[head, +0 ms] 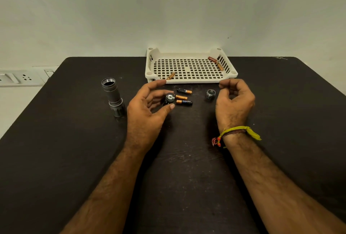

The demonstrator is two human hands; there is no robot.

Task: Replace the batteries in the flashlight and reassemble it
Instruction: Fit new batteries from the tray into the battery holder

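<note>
The left hand has its grip clamped on the battery holder, keeping it just in front of the tray beside 3 fresh batteries, probably for loading. The right hand is loosely curled, holding nothing. The flashlight body stands left of the tray.

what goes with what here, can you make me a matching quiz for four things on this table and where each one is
Things:
1. flashlight body
2. battery holder
3. tail cap
4. used batteries

Places:
A. inside the white basket
B. in the left hand
C. standing at the table's left
D. on the table by the right hand

Pairs: 1-C, 2-B, 3-D, 4-A
</note>
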